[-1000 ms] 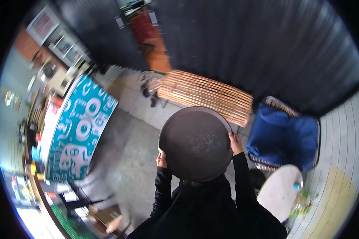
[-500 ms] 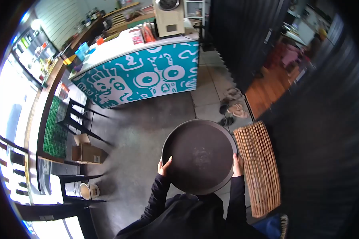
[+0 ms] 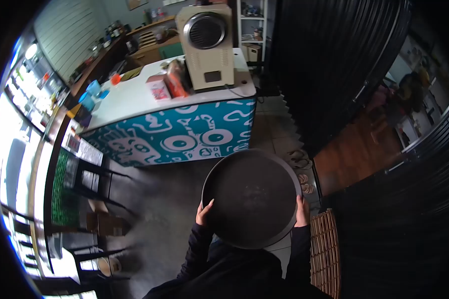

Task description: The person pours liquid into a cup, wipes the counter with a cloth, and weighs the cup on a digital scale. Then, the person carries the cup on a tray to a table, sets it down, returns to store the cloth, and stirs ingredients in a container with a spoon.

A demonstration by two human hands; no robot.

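Note:
A large round dark brown tray with a raised rim is held out in front of my body, and nothing lies on it. My left hand grips its left rim, thumb over the edge. On the opposite side my right hand is closed round the rim. The fingers beneath the tray are hidden on both sides. Beyond the tray stands a white-topped counter with a teal and white cartoon front.
A beige machine stands on the counter near a pink box and blue cups. To the right are a woven rattan piece, sandals and a black corrugated partition. Black chairs and a cardboard box stand left.
I have moved forward with the tray, so the counter and machine appear closer and larger. The rattan piece has slid down and back in view. Both hands keep their hold.

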